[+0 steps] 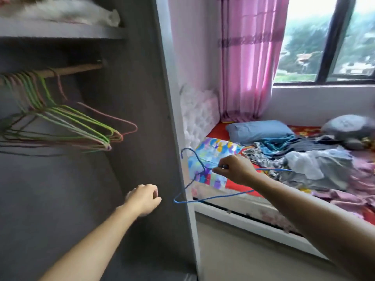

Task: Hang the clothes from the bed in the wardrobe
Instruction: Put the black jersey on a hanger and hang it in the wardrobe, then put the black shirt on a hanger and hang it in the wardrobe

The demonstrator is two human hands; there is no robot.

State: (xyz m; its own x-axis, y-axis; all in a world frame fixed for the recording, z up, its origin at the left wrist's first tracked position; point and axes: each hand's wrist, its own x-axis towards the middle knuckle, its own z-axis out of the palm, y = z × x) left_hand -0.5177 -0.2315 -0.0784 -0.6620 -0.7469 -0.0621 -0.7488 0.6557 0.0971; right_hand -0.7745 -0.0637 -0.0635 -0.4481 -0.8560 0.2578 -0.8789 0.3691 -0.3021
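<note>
Two hands are out front, so let's run it from the far left. Inside the wardrobe there's one wooden rail carrying a bunch of green and pink wire hangers. They're too blurred and overlapped for an exact count, at least half a dozen by my eye, and no garment is on any of them.

Moving right, the left hand hovers low in front of the wardrobe's side panel, fingers loosely curled, gripping nothing.

Next comes one blue hanger, bare and tilted, hook up and to the left. The right hand pinches it near the neck, over the bed's edge.

Further right, the clothes lie in one rumpled heap on the bed, well apart from the rail, and I can't count the pieces. One blue pillow sits behind them.

I'd call this the loading step. Done well, the free hand lifts a single garment clear of the pile. Then the hanger's shoulders go through the neck opening one at a time, with the hook kept outside.
</note>
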